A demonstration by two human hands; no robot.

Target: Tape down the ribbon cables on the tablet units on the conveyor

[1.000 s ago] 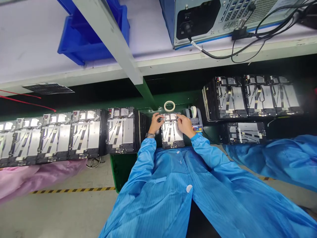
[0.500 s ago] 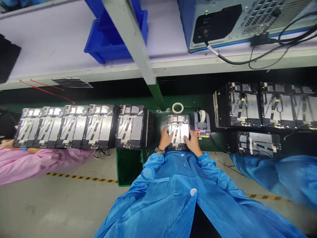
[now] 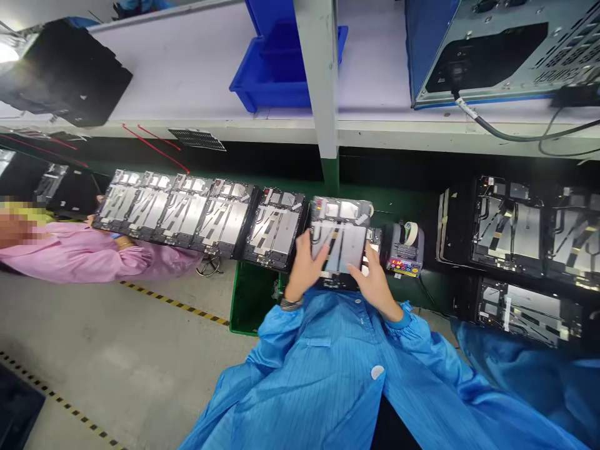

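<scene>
An opened tablet (image 3: 341, 232), silvery with dark flat cables and a black border, is held in front of my body. My left hand (image 3: 305, 265) grips its left edge, thumb over the top face. Along the right edge, my right hand (image 3: 376, 281) holds it in the same way, its thumb on the silver surface. Below it, part of another opened tablet (image 3: 374, 239) shows at the right; the rest is covered. The undersides of both hands' fingers are hidden. Just right of the hands stands a grey tape dispenser (image 3: 405, 250) with a lit red display.
Several opened tablets (image 3: 190, 209) lie overlapping in a row to the left, near a person in a pink sleeve (image 3: 154, 259). More stacked tablets (image 3: 509, 228) are at the right. A green bin (image 3: 244, 297) sits below the bench. Overhead runs a white shelf (image 3: 398, 134).
The tablet in my hands has risen and shifted, uncovering part of another one beneath it. My view has turned left. The tape roll behind the tablet is now mostly hidden.
</scene>
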